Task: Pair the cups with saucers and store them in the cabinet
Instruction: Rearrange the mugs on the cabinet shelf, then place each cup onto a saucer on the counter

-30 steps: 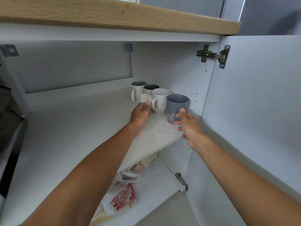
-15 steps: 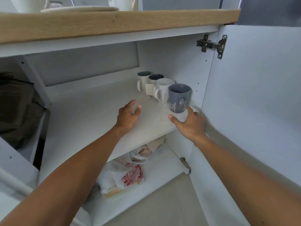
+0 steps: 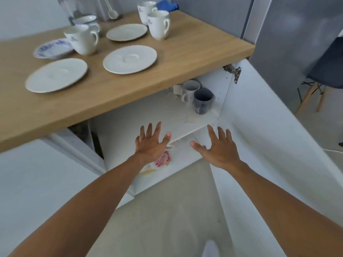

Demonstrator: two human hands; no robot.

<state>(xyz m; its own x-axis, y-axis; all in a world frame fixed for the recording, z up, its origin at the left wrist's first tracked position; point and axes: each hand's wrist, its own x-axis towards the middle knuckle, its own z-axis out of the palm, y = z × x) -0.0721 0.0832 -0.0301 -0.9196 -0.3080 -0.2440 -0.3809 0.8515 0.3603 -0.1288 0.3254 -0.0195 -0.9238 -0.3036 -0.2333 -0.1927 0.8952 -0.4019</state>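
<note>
On the wooden countertop point(image 3: 185, 52) lie three white saucers point(image 3: 130, 59), point(image 3: 56, 75), point(image 3: 127, 32) and a blue-patterned saucer point(image 3: 52, 48). White cups stand among them: one point(image 3: 82, 39) by the patterned saucer, one point(image 3: 87, 21) behind it, two point(image 3: 159, 25), point(image 3: 145, 10) at the back right. Inside the open cabinet, a grey mug point(image 3: 202, 102) and a white mug point(image 3: 190, 91) stand at the shelf's point(image 3: 148, 112) right end. My left hand point(image 3: 150, 143) and my right hand point(image 3: 217, 147) hover empty, fingers spread, in front of the shelf edge.
The white cabinet door point(image 3: 269, 136) stands open on the right. A red-printed plastic bag point(image 3: 161, 160) lies on the bottom shelf. A spoon point(image 3: 112, 12) stands at the counter's back, with a blue cloth point(image 3: 166, 4). A dark chair point(image 3: 324, 76) stands far right.
Both hands have let go of the mugs and pulled back out of the cabinet. My view has risen, so the countertop with its cups and saucers now shows.
</note>
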